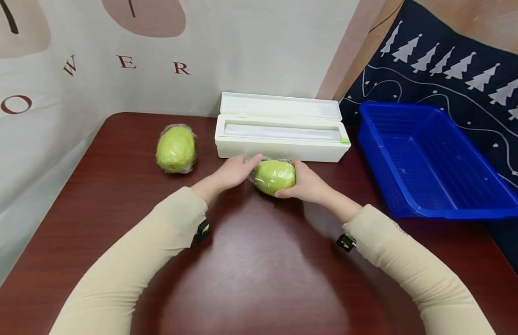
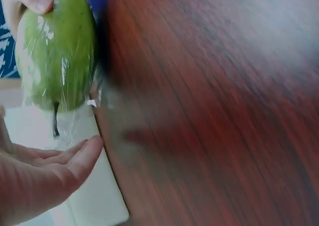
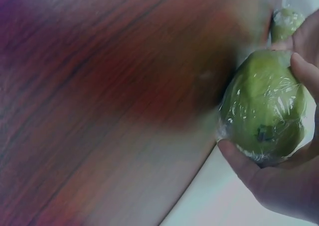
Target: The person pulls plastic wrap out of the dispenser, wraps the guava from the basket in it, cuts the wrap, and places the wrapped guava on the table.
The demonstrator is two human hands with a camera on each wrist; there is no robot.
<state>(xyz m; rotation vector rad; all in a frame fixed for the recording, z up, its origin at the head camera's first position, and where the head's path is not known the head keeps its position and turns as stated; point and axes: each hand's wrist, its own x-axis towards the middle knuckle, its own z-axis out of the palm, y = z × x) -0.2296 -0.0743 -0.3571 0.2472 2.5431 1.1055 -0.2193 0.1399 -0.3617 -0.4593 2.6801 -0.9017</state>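
Observation:
A green fruit (image 1: 274,177) wrapped in clear plastic film is held over the table, before the white film box. My right hand (image 1: 308,184) grips its right end, thumb at the near side and fingers behind. Beside the other end is my left hand (image 1: 235,171), its thumb extended. In the left wrist view, the left hand (image 2: 47,178) has lightly bent fingers below the stem (image 2: 56,120), by the loose film; contact is unclear. The right wrist view shows the right hand (image 3: 284,183) around the wrapped fruit (image 3: 264,106).
A second film-wrapped green fruit (image 1: 176,149) sits at the table's back left. The white film box (image 1: 280,150) stands at the back with its lid (image 1: 280,107) raised. A blue plastic basket (image 1: 464,213) lies to the right. A printed cloth (image 1: 263,51) hangs behind the table.

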